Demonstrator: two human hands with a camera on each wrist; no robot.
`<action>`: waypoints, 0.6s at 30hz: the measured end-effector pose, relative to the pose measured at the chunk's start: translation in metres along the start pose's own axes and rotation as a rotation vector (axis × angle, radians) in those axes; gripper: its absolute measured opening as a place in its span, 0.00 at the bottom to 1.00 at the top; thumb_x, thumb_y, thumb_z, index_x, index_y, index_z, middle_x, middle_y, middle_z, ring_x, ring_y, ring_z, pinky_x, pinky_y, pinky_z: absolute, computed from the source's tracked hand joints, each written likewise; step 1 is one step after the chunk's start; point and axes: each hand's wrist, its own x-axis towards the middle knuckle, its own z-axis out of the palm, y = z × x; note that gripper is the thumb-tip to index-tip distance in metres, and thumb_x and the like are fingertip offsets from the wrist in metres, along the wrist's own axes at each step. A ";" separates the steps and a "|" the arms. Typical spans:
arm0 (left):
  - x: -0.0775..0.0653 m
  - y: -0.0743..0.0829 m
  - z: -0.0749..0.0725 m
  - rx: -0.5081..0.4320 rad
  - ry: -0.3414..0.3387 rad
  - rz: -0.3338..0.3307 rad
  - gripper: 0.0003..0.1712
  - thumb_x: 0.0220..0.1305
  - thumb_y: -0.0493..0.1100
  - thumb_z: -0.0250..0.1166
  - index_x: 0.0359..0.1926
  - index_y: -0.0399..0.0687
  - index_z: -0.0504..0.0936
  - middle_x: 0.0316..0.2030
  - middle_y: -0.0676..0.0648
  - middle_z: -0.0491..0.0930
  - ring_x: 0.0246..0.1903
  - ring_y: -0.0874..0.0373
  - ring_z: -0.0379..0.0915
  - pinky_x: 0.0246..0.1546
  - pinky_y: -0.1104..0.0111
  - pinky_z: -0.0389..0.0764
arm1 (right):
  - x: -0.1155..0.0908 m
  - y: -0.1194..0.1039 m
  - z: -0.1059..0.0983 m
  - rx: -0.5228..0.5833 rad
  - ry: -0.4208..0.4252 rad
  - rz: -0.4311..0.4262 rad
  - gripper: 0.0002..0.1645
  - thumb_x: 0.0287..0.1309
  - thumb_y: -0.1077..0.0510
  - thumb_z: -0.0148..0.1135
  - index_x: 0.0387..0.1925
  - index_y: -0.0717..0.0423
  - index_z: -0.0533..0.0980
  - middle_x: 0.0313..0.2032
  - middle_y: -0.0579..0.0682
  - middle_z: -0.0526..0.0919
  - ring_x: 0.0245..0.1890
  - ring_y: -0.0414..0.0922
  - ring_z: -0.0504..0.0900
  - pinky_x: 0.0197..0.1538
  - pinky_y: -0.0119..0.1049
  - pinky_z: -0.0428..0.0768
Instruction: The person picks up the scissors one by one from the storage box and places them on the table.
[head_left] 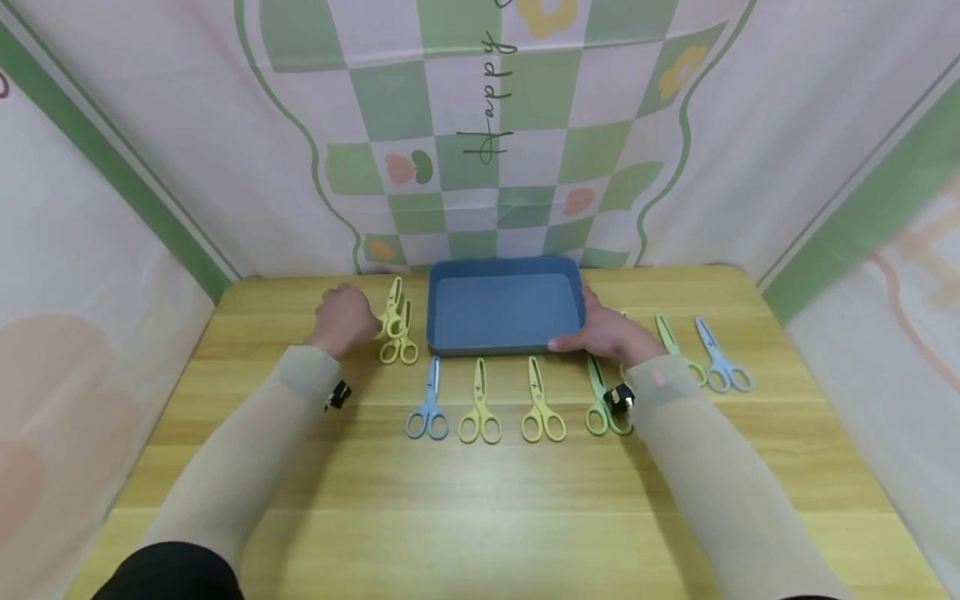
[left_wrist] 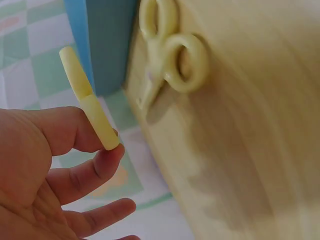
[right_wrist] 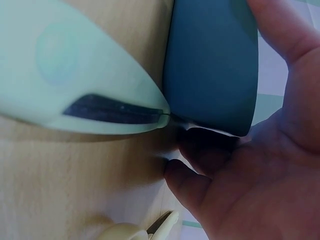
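My left hand (head_left: 345,318) pinches a pair of yellow scissors (left_wrist: 91,102) by its handle, left of the blue tray (head_left: 504,348). Below it on the table lies a second pair of yellow scissors (left_wrist: 167,55), which the held pair partly overlaps in the head view. My right hand (head_left: 609,332) grips the tray's right front corner, with the thumb on the front wall and the other fingers round the right side. Close under the right wrist lies a pair of green scissors (right_wrist: 100,75), large in the right wrist view.
In front of the tray are blue scissors (head_left: 427,404) and two yellow pairs, one of them yellow scissors (head_left: 480,404). Farther right lie green scissors (head_left: 667,333) and blue scissors (head_left: 720,358). A patterned cloth (head_left: 465,125) hangs behind the wooden table (head_left: 480,517).
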 end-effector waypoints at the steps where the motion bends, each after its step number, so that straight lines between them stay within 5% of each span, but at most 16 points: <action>1: -0.001 -0.004 0.000 0.004 0.002 -0.001 0.13 0.57 0.42 0.62 0.23 0.36 0.76 0.53 0.25 0.68 0.56 0.29 0.61 0.55 0.38 0.68 | 0.000 0.000 0.000 0.000 -0.003 0.000 0.83 0.48 0.38 0.78 0.76 0.47 0.20 0.77 0.64 0.32 0.73 0.67 0.43 0.71 0.60 0.48; 13: -0.014 -0.046 0.006 0.070 -0.019 -0.051 0.11 0.56 0.39 0.63 0.21 0.38 0.75 0.52 0.24 0.66 0.58 0.29 0.57 0.59 0.38 0.63 | 0.002 0.001 -0.001 0.019 -0.010 -0.037 0.82 0.48 0.41 0.78 0.76 0.45 0.20 0.77 0.60 0.30 0.74 0.65 0.42 0.71 0.60 0.46; 18: -0.018 -0.058 0.014 0.122 -0.012 -0.013 0.13 0.57 0.38 0.62 0.17 0.40 0.75 0.53 0.21 0.66 0.59 0.25 0.55 0.58 0.35 0.62 | 0.002 0.000 -0.001 0.017 -0.009 -0.040 0.82 0.48 0.41 0.78 0.77 0.46 0.21 0.77 0.61 0.30 0.73 0.66 0.43 0.71 0.60 0.47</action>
